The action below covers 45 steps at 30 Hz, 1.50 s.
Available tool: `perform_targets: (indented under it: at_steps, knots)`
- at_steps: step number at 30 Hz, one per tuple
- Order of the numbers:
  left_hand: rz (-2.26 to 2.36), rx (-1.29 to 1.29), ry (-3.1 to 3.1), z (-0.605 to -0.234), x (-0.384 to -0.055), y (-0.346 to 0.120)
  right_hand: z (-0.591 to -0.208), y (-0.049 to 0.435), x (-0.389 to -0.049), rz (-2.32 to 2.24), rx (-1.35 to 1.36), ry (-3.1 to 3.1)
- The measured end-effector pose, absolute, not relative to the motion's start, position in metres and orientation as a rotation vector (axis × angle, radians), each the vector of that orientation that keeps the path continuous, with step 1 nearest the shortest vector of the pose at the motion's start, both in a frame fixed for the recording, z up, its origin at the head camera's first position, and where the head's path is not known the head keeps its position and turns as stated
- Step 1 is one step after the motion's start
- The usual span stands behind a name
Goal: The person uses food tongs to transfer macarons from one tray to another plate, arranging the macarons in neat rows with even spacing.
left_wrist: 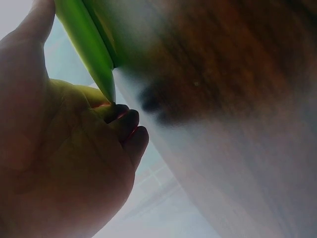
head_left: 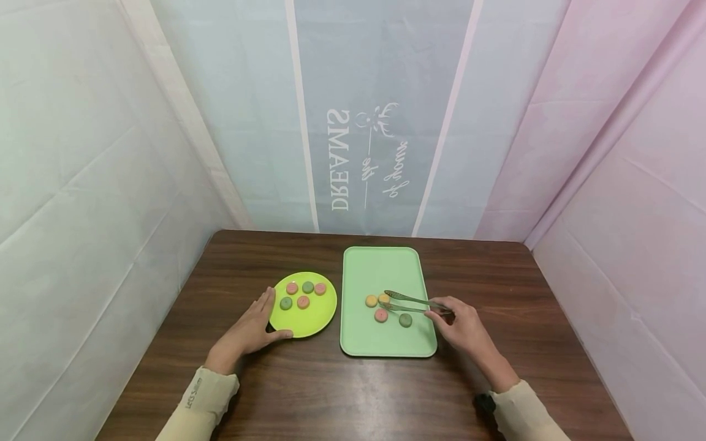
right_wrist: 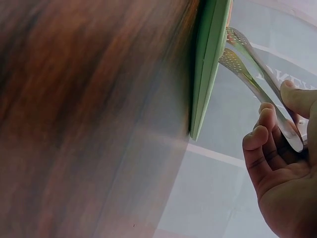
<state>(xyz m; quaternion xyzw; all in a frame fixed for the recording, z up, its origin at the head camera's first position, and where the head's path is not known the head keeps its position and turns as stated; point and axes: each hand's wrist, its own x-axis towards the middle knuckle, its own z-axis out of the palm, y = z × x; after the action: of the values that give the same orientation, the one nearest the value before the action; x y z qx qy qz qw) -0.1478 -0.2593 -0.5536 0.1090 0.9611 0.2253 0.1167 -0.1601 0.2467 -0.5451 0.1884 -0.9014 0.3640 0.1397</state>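
On the left, a round lime-green plate [head_left: 306, 321] carries pink and green macaron-like rounds. My left hand [head_left: 250, 327] holds its left rim, thumb at the near edge and fingers along the side; the left wrist view shows the fingertips low by the plate's edge [left_wrist: 89, 44]. My right hand [head_left: 460, 321] grips metal tongs [head_left: 410, 309] with perforated tips over a pale green tray [head_left: 380, 269]. Their tips stand apart beside a yellow round [head_left: 384, 297]. Close by lie another yellow round [head_left: 371, 301], a pink one [head_left: 381, 315] and a green one [head_left: 405, 320].
The plate and tray stand side by side on a dark wooden table [head_left: 353, 398], with a narrow strip of wood between them. Light cloth walls [head_left: 386, 79] rise behind and at both sides. A dark object [head_left: 484, 403] shows at the right sleeve.
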Motion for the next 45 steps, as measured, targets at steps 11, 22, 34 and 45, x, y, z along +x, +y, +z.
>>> perform_targets:
  at_steps: [11,22,34,45]
  knots:
    - [0.667,0.316,2.815,-0.5534,-0.1487,-0.2600,-0.5426,0.2462,-0.1582,1.057,0.503,-2.654]
    - [0.679,0.307,2.808,-0.5520,-0.1475,-0.2591,-0.5449,0.2473,-0.1590,1.068,0.513,-2.629]
    - [0.663,0.311,2.816,-0.5545,-0.1477,-0.2596,-0.5474,0.2475,-0.1609,1.061,0.552,-2.569]
    - [0.661,0.308,2.820,-0.5579,-0.1472,-0.2589,-0.5485,0.2453,-0.1608,1.060,0.558,-2.552]
